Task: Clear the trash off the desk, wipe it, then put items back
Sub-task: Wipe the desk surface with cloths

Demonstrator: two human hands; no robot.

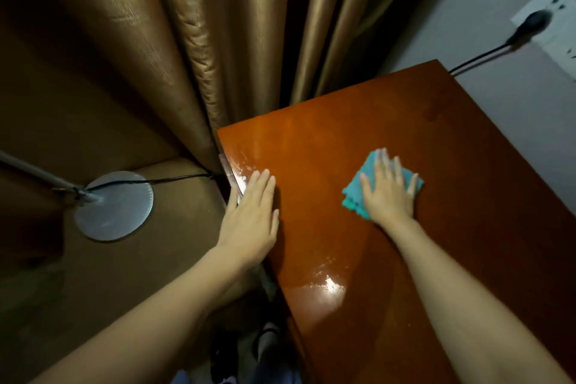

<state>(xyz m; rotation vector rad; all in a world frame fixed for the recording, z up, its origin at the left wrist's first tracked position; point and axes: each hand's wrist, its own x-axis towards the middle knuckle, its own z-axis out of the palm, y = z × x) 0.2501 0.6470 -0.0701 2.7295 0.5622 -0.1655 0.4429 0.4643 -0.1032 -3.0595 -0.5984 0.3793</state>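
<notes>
Right hand (389,193) lies flat, fingers straight and spread, pressing a folded teal cloth with a nubby weave (352,196) onto the glossy reddish-brown wooden desk top (343,140) — gripping nothing, just palm on fabric. Left hand (252,215) rests open at the desk's left edge, fingers straight and together, holding nothing. Streaky highlights shine on the lacquer. Pleated golden-brown satin curtains (218,25) hang behind; a round silver metal lamp base (113,206) sits on the floor — a black cord (480,58) runs to a white wall socket (551,22).
</notes>
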